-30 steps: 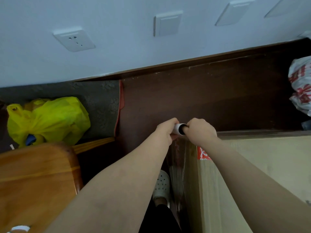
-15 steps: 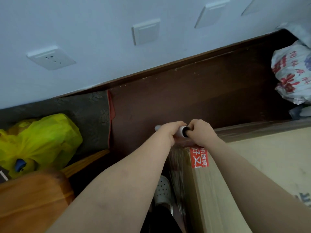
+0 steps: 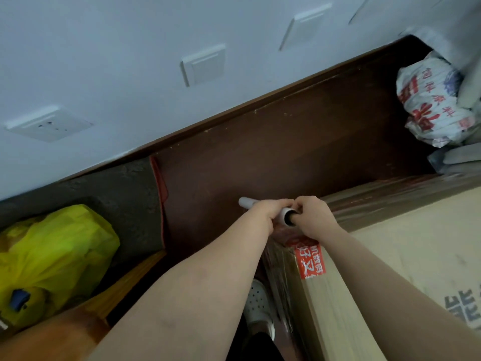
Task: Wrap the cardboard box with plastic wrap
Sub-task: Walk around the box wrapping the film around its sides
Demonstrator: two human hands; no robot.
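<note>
At the cardboard box (image 3: pixel 406 251)'s top corner, the left hand (image 3: pixel 269 212) and right hand (image 3: pixel 313 217) each clenched fingers (image 3: pixel 282 204) round the plastic wrap roll (image 3: pixel 246 202), 1 per end, probably keeping film (image 3: pixel 277 272) taut down the box's side.

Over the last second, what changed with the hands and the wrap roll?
The far end of the plastic wrap roll now sticks out past the left hand; a second ago the hand hid it. The view swung right, so more of the red label on the cardboard box shows. Unchanged: left hand and right hand both hold the roll above the box corner; nothing let go.
</note>
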